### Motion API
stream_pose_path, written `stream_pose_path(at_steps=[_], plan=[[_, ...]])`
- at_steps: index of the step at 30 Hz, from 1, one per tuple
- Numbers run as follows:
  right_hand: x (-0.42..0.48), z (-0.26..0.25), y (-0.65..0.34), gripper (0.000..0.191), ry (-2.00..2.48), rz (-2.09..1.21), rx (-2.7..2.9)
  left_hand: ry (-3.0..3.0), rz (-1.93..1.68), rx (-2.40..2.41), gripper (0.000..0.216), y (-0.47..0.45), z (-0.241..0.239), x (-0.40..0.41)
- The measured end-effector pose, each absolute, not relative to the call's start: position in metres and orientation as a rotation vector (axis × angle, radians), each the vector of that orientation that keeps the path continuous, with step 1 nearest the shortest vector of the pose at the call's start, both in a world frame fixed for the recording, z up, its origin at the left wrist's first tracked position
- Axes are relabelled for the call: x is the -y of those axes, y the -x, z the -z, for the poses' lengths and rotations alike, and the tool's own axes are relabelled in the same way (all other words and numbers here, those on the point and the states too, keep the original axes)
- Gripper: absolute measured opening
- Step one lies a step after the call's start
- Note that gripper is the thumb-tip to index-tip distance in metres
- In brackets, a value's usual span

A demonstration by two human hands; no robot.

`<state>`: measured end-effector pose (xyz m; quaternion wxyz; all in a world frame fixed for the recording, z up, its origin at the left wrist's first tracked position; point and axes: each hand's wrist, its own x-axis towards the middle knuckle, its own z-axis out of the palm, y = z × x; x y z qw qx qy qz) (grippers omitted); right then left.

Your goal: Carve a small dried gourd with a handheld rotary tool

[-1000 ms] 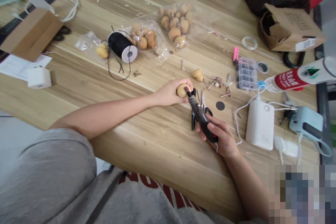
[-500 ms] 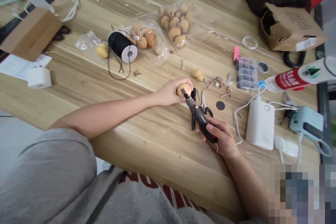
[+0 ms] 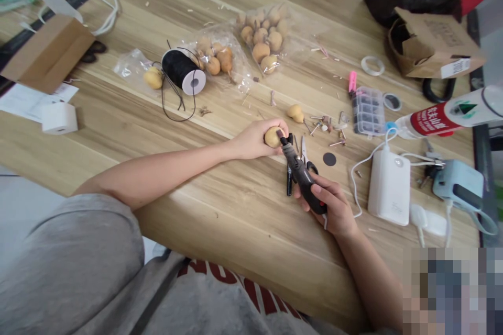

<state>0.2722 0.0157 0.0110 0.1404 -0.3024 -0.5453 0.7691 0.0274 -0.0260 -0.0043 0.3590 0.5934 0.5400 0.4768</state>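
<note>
My left hand [image 3: 253, 138] is closed around a small tan gourd [image 3: 272, 137], fingers wrapped over its far side. In my right hand [image 3: 333, 207] is a black rotary tool [image 3: 302, 175], gripped along its body. Its brownish grinding tip points at the gourd's right side; whether it touches I cannot tell. Partly behind the tool lie scissors [image 3: 306, 154] and a black pen [image 3: 290, 180]. Just beyond sits another small gourd [image 3: 295, 112], beside several loose grinding bits [image 3: 325, 124]. A dark round disc [image 3: 329, 159] lies to the right.
Bagged gourds [image 3: 261, 36] and a spool of black cord [image 3: 183, 70] lie farther back. On the right are a clear compartment box [image 3: 368, 110], a water bottle [image 3: 444, 115], a white power bank [image 3: 389, 186] with cables and a cardboard box [image 3: 436, 44]. An open carton [image 3: 49, 52] stands left.
The rotary tool's tip has shifted slightly right, from the gourd's face toward its right edge. My left hand keeps its hold on the gourd, nearly still.
</note>
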Motion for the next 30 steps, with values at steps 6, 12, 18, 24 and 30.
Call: stream_pose_path(at_steps=[6,12,18,24,30], plan=[[-0.0154,-0.0127,-0.2715,0.028,0.832,-2.254,1.595,-1.510,-1.275,-1.332,0.023,-0.0281,0.0059,0.0259],[-0.0162,-0.0130,-0.2717,0.029,0.841,-2.275,1.521,-1.534,-1.245,-1.364,0.022,-0.0273,0.0056,0.0257],[-0.0166,-0.0123,-0.2718,0.025,0.797,-2.290,1.560,-1.512,-1.275,-1.328,0.023,-0.0279,0.0076,0.0254],[-0.0161,-0.0120,-0.2724,0.025,0.826,-2.276,1.530,-1.544,-1.276,-1.336,0.022,-0.0277,0.0068,0.0255],[-0.0156,-0.0122,-0.2706,0.028,0.832,-2.280,1.512,-1.523,-1.269,-1.345,0.022,-0.0277,0.0059,0.0253]])
